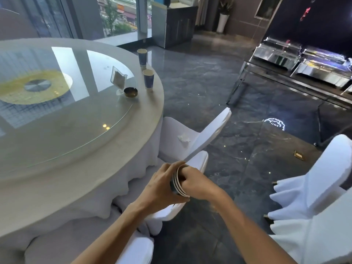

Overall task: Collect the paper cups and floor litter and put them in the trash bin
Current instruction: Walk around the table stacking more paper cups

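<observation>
A stack of nested paper cups, white rims showing, sits between both hands just off the table's edge. My left hand wraps around the stack's dark body. My right hand covers its open end with the fingers tucked in. Two blue paper cups stand upright on the round table's far right rim: one farther back, one closer. A crumpled white tissue lies on the seat of a white-covered chair. No trash bin is in view.
The round table carries a glass turntable, a dark ashtray and a clear card stand. Another covered chair stands at right. Steel chafing dishes line a rack at the back right. Dark glossy floor lies between.
</observation>
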Demonstrator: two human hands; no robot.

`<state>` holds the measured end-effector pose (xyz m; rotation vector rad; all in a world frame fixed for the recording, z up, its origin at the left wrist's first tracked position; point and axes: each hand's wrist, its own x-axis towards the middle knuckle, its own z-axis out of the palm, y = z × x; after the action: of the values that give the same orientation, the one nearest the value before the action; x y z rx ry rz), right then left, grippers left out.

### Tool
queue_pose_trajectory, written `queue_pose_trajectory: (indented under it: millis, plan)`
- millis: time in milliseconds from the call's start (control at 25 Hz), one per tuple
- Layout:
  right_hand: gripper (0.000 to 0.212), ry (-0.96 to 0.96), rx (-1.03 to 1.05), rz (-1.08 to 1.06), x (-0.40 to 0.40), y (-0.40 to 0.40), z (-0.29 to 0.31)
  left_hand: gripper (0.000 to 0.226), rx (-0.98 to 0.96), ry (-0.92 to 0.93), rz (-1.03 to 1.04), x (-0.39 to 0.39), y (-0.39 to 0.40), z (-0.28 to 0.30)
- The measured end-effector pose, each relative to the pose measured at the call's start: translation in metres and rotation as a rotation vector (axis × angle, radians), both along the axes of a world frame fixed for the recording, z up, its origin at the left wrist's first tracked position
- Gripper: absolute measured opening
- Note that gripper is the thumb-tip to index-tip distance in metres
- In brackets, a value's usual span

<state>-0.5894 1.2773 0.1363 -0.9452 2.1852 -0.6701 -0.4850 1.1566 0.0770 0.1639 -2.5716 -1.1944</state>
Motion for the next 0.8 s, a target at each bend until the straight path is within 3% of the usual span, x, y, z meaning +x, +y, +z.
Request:
queue_pose_trajectory:
  millis: [120,280,480,640,800]
  plan:
    - [0.024,-0.093,0.002,0.119,-0.052,-0.004,0.001,0.101,0.011,-0.033,0.028,-0.044,-0.006,-0.008]
    - [0.025,-0.079,-0.163,0.132,-0.135,0.003,0.002,0.099,0.074,-0.062,0.185,-0.116,-0.006,-0.021]
    - [0.037,0.185,-0.292,0.210,-0.262,0.015,0.008,0.104,0.167,-0.088,0.422,-0.212,0.005,-0.027]
    - [0.053,0.305,-0.213,0.311,-0.350,0.017,0.008,0.095,0.245,-0.042,0.598,-0.271,0.014,-0.018]
    - [0.062,0.375,-0.152,0.371,-0.428,0.000,-0.008,0.095,0.202,0.000,0.718,-0.320,0.020,-0.017]
